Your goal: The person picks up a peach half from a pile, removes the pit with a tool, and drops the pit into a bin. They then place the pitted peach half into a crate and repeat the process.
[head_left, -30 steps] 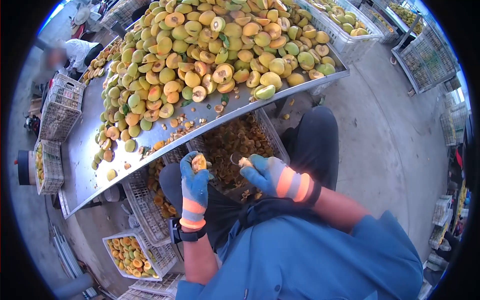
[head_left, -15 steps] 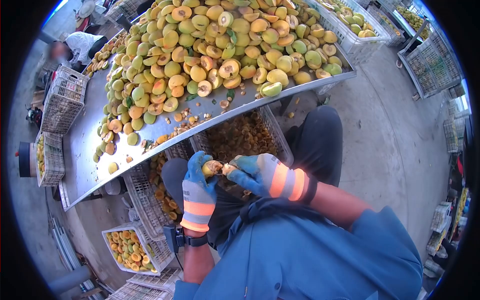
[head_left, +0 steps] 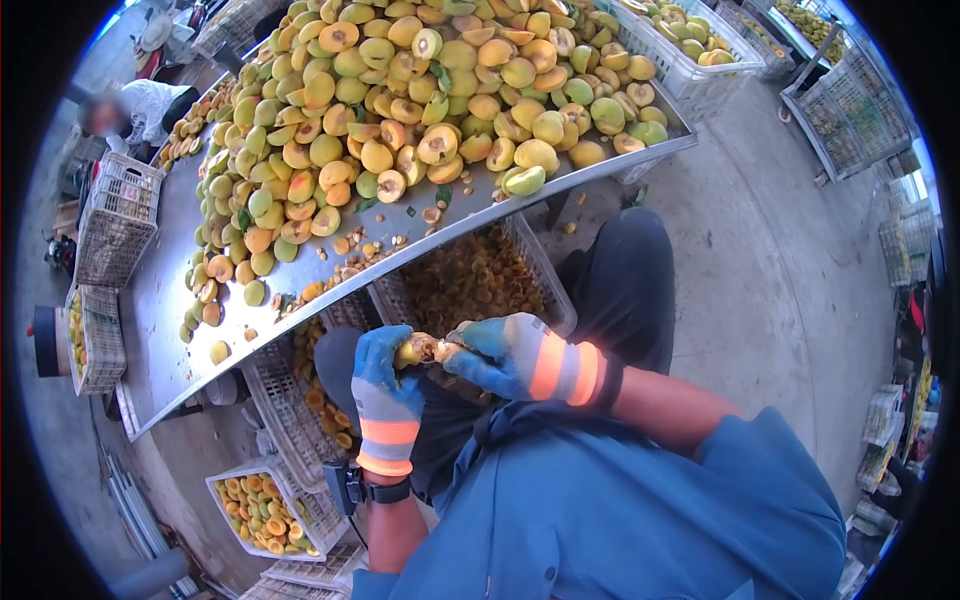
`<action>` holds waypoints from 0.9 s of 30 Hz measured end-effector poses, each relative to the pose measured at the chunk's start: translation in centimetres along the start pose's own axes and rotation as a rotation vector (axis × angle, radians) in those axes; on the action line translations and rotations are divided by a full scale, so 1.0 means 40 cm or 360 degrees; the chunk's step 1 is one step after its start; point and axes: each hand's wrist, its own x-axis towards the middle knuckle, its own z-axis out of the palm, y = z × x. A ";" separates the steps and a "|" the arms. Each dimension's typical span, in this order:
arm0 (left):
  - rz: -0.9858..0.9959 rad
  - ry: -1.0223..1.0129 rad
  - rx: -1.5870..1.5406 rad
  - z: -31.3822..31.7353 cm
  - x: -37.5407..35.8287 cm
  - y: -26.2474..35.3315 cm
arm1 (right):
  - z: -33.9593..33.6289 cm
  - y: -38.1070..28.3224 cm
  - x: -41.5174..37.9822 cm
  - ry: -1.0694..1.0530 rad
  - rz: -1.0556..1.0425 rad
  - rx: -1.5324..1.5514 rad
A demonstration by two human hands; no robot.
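Observation:
My left hand, in a grey glove with blue fingers and an orange cuff, is closed around a yellow-brown apricot. From the other side my right hand, gloved alike, meets the fruit with pinched fingers. A small pale brownish bit shows at its fingertips; whether this is stone, flesh or a tool, I cannot make out. Both hands are over my lap, just in front of the metal table. On that table lies a large heap of apricots, many cut in half.
Below the table edge sits a crate of brownish fruit pieces. To its left are another crate and a white crate of halves. More crates stand at the left and right. Another person bends at the far left.
The view has shifted slightly, so the table sits a little further left. Both hands still hold together at the apricot, slightly lower and further left in view. The other person's head has moved.

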 end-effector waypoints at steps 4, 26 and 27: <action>-0.0098 0.0041 -0.0078 0.007 -0.015 -0.013 | -0.006 -0.003 0.003 -0.0080 0.0094 0.0082; 0.0154 0.0177 0.0029 0.027 -0.026 -0.003 | 0.051 0.049 -0.012 0.0189 0.0231 -0.0303; 0.0147 0.0212 0.0065 0.034 -0.030 -0.004 | 0.050 0.046 -0.013 0.0190 0.0233 -0.0304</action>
